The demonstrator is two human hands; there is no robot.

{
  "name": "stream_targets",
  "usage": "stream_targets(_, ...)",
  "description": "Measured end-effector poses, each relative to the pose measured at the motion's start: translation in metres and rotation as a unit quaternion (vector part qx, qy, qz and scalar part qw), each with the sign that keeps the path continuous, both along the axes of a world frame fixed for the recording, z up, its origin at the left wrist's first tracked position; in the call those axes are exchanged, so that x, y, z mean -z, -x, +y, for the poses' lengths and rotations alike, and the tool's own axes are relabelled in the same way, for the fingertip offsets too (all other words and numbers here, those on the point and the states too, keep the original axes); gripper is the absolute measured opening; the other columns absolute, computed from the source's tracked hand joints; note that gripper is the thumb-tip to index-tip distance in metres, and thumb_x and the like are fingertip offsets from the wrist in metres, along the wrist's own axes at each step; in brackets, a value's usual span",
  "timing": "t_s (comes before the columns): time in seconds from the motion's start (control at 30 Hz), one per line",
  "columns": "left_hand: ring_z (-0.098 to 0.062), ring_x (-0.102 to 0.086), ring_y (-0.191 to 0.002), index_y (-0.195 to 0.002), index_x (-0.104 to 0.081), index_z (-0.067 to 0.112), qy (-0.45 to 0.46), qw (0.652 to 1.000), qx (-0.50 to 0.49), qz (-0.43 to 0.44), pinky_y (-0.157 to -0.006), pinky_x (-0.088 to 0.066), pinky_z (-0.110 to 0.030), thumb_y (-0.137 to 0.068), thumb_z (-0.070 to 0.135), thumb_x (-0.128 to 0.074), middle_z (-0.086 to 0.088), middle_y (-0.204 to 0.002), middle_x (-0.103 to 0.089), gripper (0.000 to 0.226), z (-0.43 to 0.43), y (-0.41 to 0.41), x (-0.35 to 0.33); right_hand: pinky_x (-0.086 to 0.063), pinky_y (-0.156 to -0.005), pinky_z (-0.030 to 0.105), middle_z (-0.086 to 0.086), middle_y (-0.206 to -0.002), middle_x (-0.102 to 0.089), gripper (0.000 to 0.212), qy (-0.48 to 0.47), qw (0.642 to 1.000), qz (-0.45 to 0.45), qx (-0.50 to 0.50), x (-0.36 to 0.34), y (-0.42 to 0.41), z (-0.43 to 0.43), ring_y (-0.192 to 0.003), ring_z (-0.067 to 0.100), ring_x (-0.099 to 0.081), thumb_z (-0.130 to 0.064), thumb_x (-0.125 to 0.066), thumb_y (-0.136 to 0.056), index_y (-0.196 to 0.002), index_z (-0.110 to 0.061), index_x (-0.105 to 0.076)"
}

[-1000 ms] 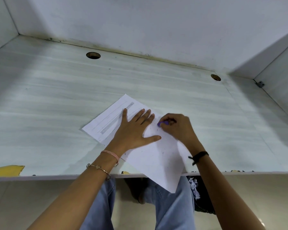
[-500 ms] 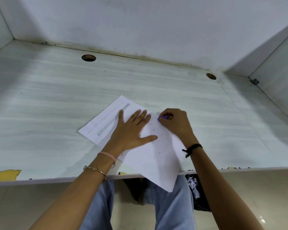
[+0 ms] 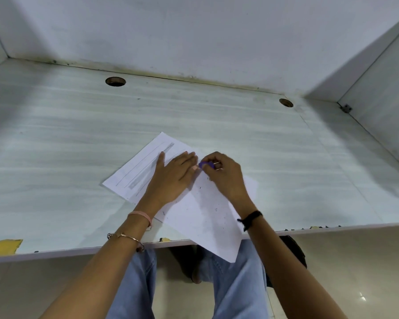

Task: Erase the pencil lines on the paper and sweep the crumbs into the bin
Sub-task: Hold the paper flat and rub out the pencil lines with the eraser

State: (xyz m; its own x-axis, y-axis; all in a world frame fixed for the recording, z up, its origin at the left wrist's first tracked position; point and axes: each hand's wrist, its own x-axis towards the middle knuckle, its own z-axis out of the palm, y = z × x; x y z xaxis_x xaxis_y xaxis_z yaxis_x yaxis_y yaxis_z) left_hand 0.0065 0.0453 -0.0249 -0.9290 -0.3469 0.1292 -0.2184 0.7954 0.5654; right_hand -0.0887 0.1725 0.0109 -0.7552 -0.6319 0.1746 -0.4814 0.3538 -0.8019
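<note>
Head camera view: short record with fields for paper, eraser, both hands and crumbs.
paper: white sheet on the desk, near corner overhanging the front edge
pencil lines: grey lines at the far-left end
left hand: flat on the paper, fingers straight
right hand: pinches the purple eraser on the paper
crumbs: dark specks scattered on the paper's near half

- My left hand [image 3: 171, 178] lies flat, palm down, fingers straight.
- My right hand [image 3: 224, 178] sits just beside it, fingertips curled, pinching the eraser [image 3: 206, 165].
- Both forearms reach forward, converging.
</note>
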Motion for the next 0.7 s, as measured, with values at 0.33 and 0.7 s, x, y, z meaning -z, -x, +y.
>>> stream_targets(0.33,-0.011,-0.05,-0.125,-0.129,-0.059,0.016,-0.201,0.971,-0.064,0.109,-0.121,-0.006,-0.036,-0.105,0.024,-0.034,0.007,-0.128,-0.059,0.035,-0.004,-0.018,-0.02,-0.055,-0.076,0.035,-0.003,-0.08,-0.066,0.006,0.065,0.992,-0.11,-0.004,0.01,-0.007,0.002,-0.07,0.014,-0.062,-0.004,-0.061,-0.087,-0.088,-0.008,-0.065)
stream_targets(0.7,-0.009,-0.001,-0.149,-0.148,-0.03,0.036,0.059,0.993,-0.07,-0.075,-0.114,0.011,-0.055,-0.104,0.035,-0.029,0.008,-0.162,-0.01,0.044,-0.025,-0.046,-0.004,-0.054,-0.082,0.047,0.003,-0.095,-0.069,0.013,0.029,0.998,-0.037,-0.051,0.005,0.011,-0.004,-0.084,0.024,-0.063,-0.003,-0.064,-0.082,-0.088,-0.015,-0.069)
